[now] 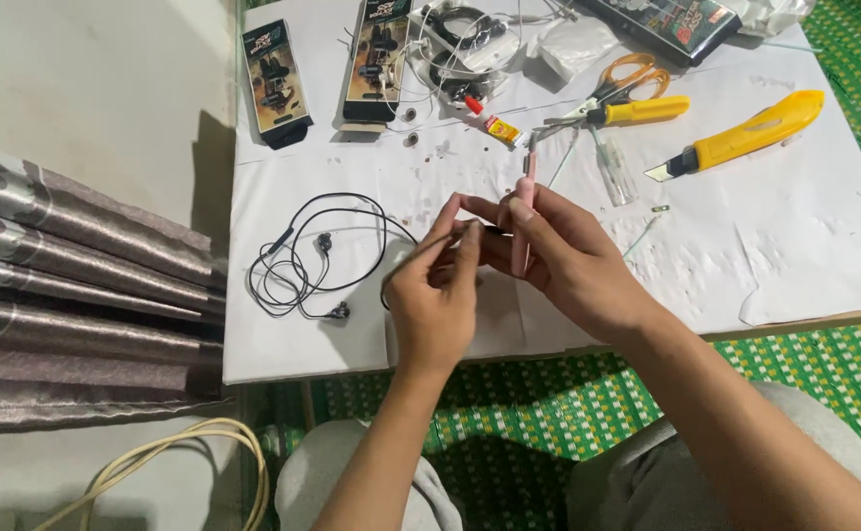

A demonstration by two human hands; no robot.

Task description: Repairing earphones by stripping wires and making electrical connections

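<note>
Now I see my right hand (558,258) gripping the pink tool (523,228) upright above the table (804,256), while my left hand (437,295) pinches the black wire (399,267) just left of it.

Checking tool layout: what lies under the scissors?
The scissors overlap a yellow-handled tool; beneath is the white sheet. Anything directly below the blades is covered.
</note>
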